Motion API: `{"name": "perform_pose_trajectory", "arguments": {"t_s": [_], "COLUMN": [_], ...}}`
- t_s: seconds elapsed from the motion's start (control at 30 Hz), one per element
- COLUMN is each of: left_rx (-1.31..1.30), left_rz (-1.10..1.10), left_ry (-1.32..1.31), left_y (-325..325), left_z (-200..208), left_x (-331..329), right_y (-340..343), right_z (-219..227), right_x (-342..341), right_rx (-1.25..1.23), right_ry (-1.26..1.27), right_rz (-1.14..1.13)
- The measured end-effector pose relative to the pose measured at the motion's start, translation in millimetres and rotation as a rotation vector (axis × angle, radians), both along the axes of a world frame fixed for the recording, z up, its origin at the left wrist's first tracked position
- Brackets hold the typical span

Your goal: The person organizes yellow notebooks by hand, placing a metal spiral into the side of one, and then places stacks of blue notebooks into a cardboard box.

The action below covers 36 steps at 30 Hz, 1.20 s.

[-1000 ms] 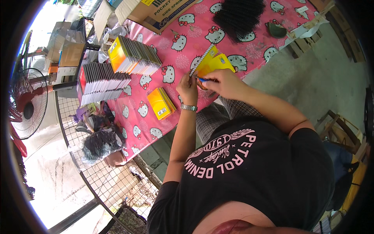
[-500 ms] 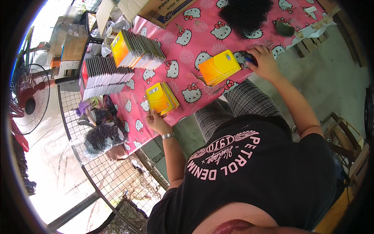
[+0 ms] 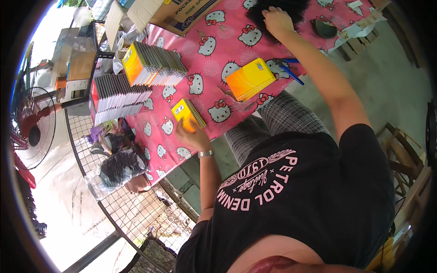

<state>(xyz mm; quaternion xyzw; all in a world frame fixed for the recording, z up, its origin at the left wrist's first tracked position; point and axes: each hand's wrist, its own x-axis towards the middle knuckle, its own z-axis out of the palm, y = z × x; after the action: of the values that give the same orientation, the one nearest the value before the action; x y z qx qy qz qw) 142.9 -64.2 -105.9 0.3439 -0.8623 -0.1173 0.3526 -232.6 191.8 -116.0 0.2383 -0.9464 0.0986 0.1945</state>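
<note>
My left hand [image 3: 190,135] is closed around the near end of a small stack of yellow spiral notebooks [image 3: 183,109] by the table's front edge. My right hand [image 3: 277,22] reaches far forward, its fingers bent together into a dark pile of black spiral coils [image 3: 291,10]; the fingertips are partly lost against the black. Between the hands lie other yellow-orange notebooks [image 3: 250,79], with spiral binding along the near side. Beside them, blue-handled pliers [image 3: 291,73] rest at the table edge under my right forearm.
Tall rows of spiral notebooks [image 3: 154,63] and dark-bound ones [image 3: 119,98] stand at the left. An open cardboard box [image 3: 182,13] is behind them. A dark green curved piece [image 3: 324,28] lies right of the coils. The pink patterned cloth [image 3: 209,68] covers the table; a fan [image 3: 34,120] stands far left.
My right hand has left the pliers and moved forward to the black coils. My left hand has shifted onto the small notebook stack, which now sits less fanned out.
</note>
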Motion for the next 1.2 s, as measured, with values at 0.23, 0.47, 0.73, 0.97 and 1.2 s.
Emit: {"name": "perform_pose_trajectory", "arguments": {"t_s": [0.23,0.47,0.73,0.97,1.2], "left_rx": [-0.202,-0.154,-0.444,-0.224,0.187], "left_rz": [-0.939,-1.186,-1.103,-1.251,-1.213], "left_ry": [-0.283,-0.432,-0.454,-0.440,-0.623], "left_y": [110,88,94,80,56], "left_z": [29,43,35,38,62], "left_x": [-107,-113,-104,-108,-127], "right_y": [1,38,57,55,46], "right_z": [41,61,41,48,48], "right_x": [2,86,145,147,156], "right_rx": [-0.307,-0.524,-0.676,-0.702,-0.644], "right_ry": [-0.106,-0.510,-0.708,-0.640,-0.668], "right_rz": [0.047,0.581,0.507,0.492,0.527]}}
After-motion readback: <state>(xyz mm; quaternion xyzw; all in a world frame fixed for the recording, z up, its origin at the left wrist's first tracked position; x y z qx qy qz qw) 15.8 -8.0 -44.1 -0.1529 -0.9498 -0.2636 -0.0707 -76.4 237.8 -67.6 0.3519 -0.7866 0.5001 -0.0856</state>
